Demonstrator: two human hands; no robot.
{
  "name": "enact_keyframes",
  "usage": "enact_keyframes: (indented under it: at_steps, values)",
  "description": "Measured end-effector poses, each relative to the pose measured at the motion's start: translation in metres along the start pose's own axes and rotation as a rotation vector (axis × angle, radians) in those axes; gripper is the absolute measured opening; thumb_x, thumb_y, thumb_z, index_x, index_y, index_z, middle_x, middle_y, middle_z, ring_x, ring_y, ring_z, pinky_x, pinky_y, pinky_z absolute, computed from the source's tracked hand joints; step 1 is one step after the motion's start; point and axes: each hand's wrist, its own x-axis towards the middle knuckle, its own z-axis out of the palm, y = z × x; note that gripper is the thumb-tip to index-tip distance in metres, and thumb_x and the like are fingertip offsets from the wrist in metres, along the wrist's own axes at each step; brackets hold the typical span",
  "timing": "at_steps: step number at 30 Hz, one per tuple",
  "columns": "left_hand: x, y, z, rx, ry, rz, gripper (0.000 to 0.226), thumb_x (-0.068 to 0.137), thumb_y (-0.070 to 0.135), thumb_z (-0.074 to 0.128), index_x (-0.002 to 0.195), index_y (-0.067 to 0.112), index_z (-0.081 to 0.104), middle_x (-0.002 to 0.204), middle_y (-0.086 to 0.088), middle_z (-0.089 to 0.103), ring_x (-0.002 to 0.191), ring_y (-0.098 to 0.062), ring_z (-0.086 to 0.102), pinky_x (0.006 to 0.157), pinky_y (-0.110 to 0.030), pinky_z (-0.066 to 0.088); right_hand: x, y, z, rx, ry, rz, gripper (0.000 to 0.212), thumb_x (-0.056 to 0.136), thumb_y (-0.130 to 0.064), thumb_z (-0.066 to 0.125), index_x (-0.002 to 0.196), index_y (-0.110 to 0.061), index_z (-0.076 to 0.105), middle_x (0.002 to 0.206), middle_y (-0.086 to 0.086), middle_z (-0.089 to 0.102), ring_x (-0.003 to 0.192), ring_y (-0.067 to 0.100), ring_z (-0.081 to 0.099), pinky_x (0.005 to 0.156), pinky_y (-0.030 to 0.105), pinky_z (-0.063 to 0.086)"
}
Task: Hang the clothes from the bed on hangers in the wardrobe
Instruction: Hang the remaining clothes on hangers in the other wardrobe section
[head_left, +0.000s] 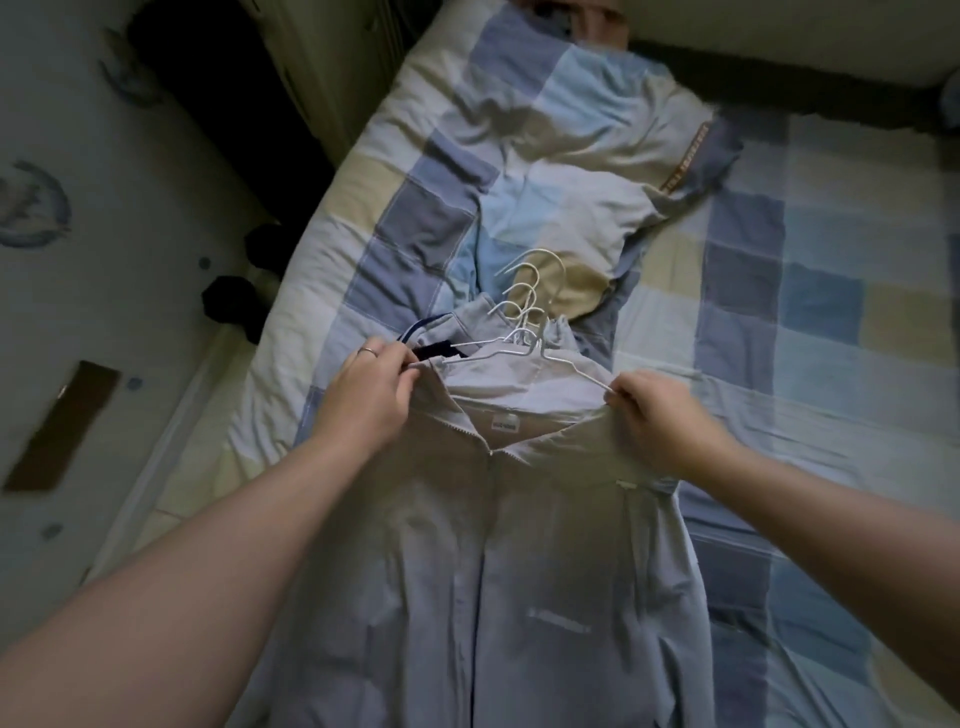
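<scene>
Seen from above, looking down along both forearms onto a bed (831, 218) covered with a checked quilt (753, 291) in blue, cream and pale grey squares. Spread flat across the near part of the bed, collar pointing away: a pale grey zip-up jacket (498, 582), zip closed up to the neck, a small label (505, 425) visible inside the collar.

At the jacket's left shoulder, the left hand (371, 392), ring on one finger, fingers drawn together and pinching the collar edge along with the end of a white wire hanger (550, 358). At the right shoulder, the right hand (657, 415), thumb and fingertips nipped shut on the other end of that same hanger and the fabric there. Hanger lying across the open neck of the jacket, partly over the inner lining.

Just beyond the collar, a bunch of further white wire hangers (524, 301), hooks stacked one behind another and pointing away. Beside them, towards the left, a dark navy garment (431, 347) partly tucked under grey cloth. Farther up the bed, a crumpled light-blue and grey garment (587, 171) with a brownish patterned band.

Left of the bed, pale floor (93, 218) with faint blue motifs, and two dark shapes near the bed edge, too dim to identify.
</scene>
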Motion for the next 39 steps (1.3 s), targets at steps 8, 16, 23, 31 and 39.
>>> enact_keyframes:
  at_steps: [8, 16, 23, 31, 39]
  values:
    - [-0.130, 0.067, -0.083, -0.050, 0.105, -0.124, 0.012, 0.096, 0.018, 0.057, 0.098, 0.009, 0.064, 0.102, -0.015, 0.057, 0.095, -0.036, 0.058, 0.084, -0.045, 0.048, -0.102, -0.035, -0.076, 0.045, -0.015, -0.177, 0.013, 0.097, -0.023, 0.053, 0.093, -0.017, 0.063, 0.091, 0.001, 0.060, 0.085, 0.024, 0.056, 0.075, 0.036, 0.045]
    - [-0.298, 0.132, -0.146, 0.035, 0.309, -0.287, 0.014, 0.100, 0.022, 0.052, 0.100, 0.010, 0.061, 0.103, -0.010, 0.055, 0.092, -0.029, 0.056, 0.078, -0.041, 0.048, -0.189, -0.082, -0.133, -0.010, -0.106, -0.494, 0.016, 0.097, -0.024, 0.052, 0.094, -0.014, 0.064, 0.093, 0.003, 0.060, 0.084, 0.024, 0.056, 0.075, 0.037, 0.047]
    - [-0.437, 0.165, -0.176, 0.074, 0.489, -0.497, 0.016, 0.101, 0.021, 0.051, 0.103, 0.011, 0.062, 0.103, -0.006, 0.056, 0.093, -0.024, 0.056, 0.075, -0.032, 0.040, -0.240, -0.146, -0.152, -0.027, -0.164, -0.784, 0.018, 0.099, -0.027, 0.049, 0.098, -0.017, 0.064, 0.096, -0.001, 0.060, 0.087, 0.019, 0.055, 0.079, 0.034, 0.045]
    - [-0.611, 0.191, -0.195, 0.127, 0.686, -0.747, 0.014, 0.100, 0.022, 0.053, 0.098, 0.010, 0.061, 0.102, -0.009, 0.057, 0.096, -0.029, 0.057, 0.080, -0.037, 0.042, -0.323, -0.245, -0.141, -0.034, -0.210, -1.137, 0.016, 0.099, -0.026, 0.051, 0.099, -0.017, 0.065, 0.097, 0.002, 0.062, 0.087, 0.021, 0.058, 0.076, 0.024, 0.037]
    - [-0.804, 0.246, -0.167, 0.113, 0.888, -0.962, 0.014, 0.099, 0.024, 0.054, 0.098, 0.013, 0.062, 0.101, -0.004, 0.056, 0.094, -0.024, 0.057, 0.076, -0.036, 0.044, -0.467, -0.317, -0.117, -0.042, -0.276, -1.427, 0.018, 0.098, -0.029, 0.049, 0.092, -0.018, 0.062, 0.088, 0.000, 0.061, 0.084, 0.022, 0.058, 0.075, 0.036, 0.047]
